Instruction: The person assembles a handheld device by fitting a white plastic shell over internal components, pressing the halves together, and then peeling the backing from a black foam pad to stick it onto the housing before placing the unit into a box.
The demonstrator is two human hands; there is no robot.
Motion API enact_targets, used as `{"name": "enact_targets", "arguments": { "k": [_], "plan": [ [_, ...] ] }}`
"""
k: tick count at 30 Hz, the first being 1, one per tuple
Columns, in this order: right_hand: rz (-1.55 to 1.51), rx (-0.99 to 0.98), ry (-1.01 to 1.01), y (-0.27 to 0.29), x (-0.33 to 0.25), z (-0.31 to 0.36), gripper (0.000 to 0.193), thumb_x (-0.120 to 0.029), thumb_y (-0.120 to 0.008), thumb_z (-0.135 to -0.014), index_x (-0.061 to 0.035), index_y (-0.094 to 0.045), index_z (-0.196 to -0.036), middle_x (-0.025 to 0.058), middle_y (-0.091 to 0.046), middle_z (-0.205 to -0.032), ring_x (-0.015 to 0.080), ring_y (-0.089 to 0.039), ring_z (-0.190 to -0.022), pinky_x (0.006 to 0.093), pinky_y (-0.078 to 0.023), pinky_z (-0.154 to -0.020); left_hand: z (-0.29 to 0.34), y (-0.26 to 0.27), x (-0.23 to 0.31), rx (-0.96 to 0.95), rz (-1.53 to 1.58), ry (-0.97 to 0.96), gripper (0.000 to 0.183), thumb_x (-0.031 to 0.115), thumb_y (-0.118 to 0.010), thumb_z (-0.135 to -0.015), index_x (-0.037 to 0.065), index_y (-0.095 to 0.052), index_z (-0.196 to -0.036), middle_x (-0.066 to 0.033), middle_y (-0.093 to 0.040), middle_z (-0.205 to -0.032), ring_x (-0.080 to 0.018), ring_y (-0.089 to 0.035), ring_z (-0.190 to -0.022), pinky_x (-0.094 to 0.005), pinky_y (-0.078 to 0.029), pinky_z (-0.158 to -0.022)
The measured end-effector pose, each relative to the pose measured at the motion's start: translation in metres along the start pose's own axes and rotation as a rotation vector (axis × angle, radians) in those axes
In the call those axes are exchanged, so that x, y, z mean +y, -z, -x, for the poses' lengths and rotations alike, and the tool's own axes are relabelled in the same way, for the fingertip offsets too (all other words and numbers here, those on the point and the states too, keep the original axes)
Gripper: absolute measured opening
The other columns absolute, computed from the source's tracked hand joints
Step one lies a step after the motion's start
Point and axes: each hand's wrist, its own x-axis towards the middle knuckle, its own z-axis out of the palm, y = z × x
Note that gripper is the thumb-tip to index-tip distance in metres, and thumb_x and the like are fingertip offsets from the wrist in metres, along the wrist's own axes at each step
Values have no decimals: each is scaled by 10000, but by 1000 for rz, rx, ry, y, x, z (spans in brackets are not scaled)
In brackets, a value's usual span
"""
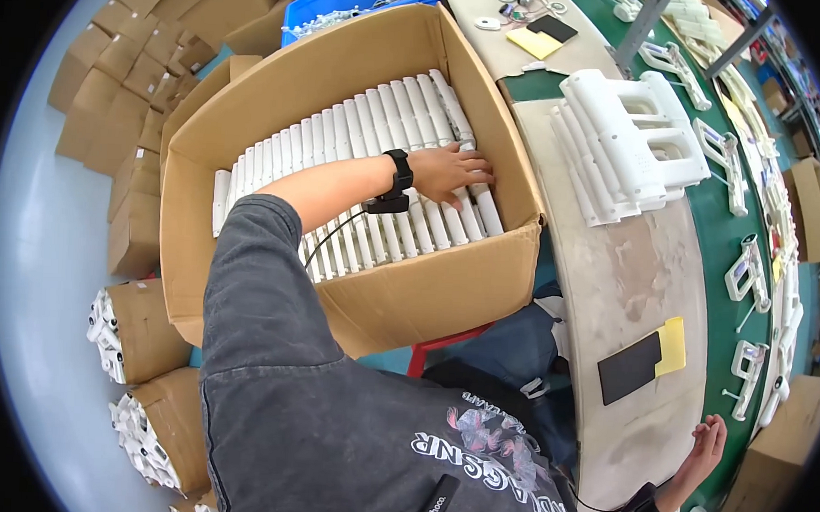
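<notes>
My left hand (pixel 450 174) reaches into a large cardboard box (pixel 408 297). Its fingers are spread over the right end of a row of long white plastic housings (pixel 342 129), touching or just above the last ones; none is gripped. The housings stand packed side by side. My right hand (pixel 702 452) is at the lower right, above the edge between the bench and the green conveyor belt. Its fingers point upward, stretched out and holding nothing that I can see. A stack of white plastic housings with handle openings (pixel 625 146) sits on the bench, right of the box.
On the beige bench (pixel 640 440) lie black and yellow pads (pixel 632 366). White handle-shaped parts (pixel 748 275) line the green belt (pixel 714 310). A blue bin (pixel 297 18) stands behind the box. Cartons of white parts (pixel 146 327) and stacked boxes (pixel 115 106) are at the left.
</notes>
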Motion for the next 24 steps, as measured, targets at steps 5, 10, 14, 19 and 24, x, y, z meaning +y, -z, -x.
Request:
{"name": "enact_targets", "arguments": {
  "k": [5,10,14,19,24],
  "plan": [
    [0,-50,-53,0,11,31,264,-201,-561,-1062,4,-627,-1215,55,-646,-1089,101,-592,-887,239,-480,-815,-22,14,-11,-177,-104,-63,808,530,-751,-782,116,-505,-1431,-79,-546,-1412,-301,-435,-1376,-467,-340,-1121],
    [155,-138,-20,-9,1,53,291,-197,-536,-1071,30,-607,-1238,65,-633,-1113,107,-593,-919,247,-487,-828,-31,2,-22,-223,-12,-165,752,417,-783,-816,150,-487,-1454,-89,-586,-1367,-334,-483,-1332,-482,-364,-1119],
    [204,-150,-13,-13,0,64,306,-201,-541,-1068,40,-602,-1248,73,-635,-1106,117,-597,-925,264,-491,-849,-44,-4,-18,-226,-78,-223,807,311,-840,-759,203,-480,-1473,-110,-595,-1371,-338,-519,-1304,-483,-363,-1124],
    [175,-183,-7,-9,5,71,317,-203,-546,-1066,44,-599,-1259,76,-647,-1092,126,-603,-917,277,-496,-856,-58,4,-16,-502,-58,-72,800,286,-849,-748,165,-511,-1462,-116,-581,-1414,-328,-459,-1378,-470,-329,-1169],
    [160,-137,3,2,5,75,313,-204,-548,-1065,41,-603,-1252,76,-646,-1091,129,-603,-922,277,-495,-860,-34,19,-8,-249,-140,-112,520,218,-796,-804,142,-614,-1285,-117,-685,-1165,-343,-596,-1185,-469,-415,-1053]
  ]
}}
